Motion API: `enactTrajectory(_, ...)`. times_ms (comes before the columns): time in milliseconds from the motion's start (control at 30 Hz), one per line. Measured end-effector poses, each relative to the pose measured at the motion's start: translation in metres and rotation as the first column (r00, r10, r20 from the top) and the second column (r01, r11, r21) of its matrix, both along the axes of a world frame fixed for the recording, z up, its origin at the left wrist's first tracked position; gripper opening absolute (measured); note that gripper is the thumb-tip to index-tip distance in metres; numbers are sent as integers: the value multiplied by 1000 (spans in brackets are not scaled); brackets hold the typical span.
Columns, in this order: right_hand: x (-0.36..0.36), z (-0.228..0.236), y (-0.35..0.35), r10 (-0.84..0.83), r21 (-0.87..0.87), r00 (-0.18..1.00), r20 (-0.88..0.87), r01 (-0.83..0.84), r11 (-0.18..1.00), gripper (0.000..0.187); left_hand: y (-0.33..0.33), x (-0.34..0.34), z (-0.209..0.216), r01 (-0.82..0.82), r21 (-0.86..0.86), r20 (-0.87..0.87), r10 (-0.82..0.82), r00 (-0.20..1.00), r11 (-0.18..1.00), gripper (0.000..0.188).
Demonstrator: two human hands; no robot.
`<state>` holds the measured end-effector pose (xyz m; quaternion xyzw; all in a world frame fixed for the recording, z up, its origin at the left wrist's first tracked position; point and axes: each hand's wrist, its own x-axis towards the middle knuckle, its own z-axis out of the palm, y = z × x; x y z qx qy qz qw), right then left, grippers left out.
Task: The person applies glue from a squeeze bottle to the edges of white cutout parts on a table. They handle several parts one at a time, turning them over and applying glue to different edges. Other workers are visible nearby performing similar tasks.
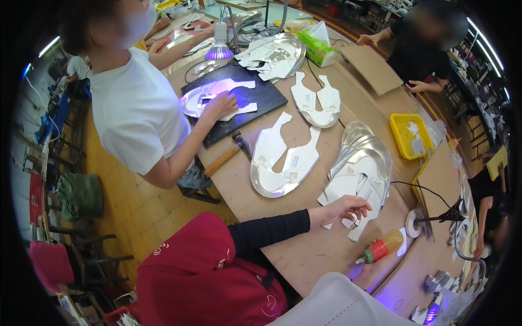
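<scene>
My left hand (348, 209), at the end of a black sleeve, reaches right over a fanned stack of white and silver shoe uppers (356, 176). Its fingers are loosely stretched, and I see nothing held in them. My right hand is out of the picture. Left of the stack lies a U-shaped white shoe upper (272, 155) with a shiny silver toe; a similar upper (318, 103) lies farther back. A squeeze bottle (385, 245) with yellowish contents, a red label and a green cap rests on its side just right of my hand.
A co-worker in white presses another upper (198, 98) on a black board (261, 100) under a purple lamp (219, 48). Nearby are a wooden-handled hammer (228, 155), a yellow tray (409, 136), a green tissue pack (317, 49) and a lamp base (414, 223) with cables.
</scene>
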<state>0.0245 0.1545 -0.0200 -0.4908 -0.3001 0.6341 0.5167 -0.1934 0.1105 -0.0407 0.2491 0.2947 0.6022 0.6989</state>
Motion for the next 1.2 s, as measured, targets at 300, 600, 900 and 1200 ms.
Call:
enactTrajectory(300, 0, -17, 7, 68, -122, 995, -71, -76, 990, 64, -3, -20, 12, -378, 98, -67, 385, 921, 921, 39)
enactTrajectory(600, 8, -16, 10, 55, -124, 994, -95, -67, 990, 64, -33, -71, 40, -911, 401, -178, 984, 26, 96, 78)
enactTrajectory(900, 12, -19, 9, 134, -114, 988, -72, -141, 983, 61, -169, -157, 94, -649, 744, -437, 617, -655, -162, 93)
enactTrajectory(1200, 46, -18, -6, -225, 329, 399, 889, -214, 920, 68, -179, -213, 124, -442, 756, -643, 420, -641, 483, 70)
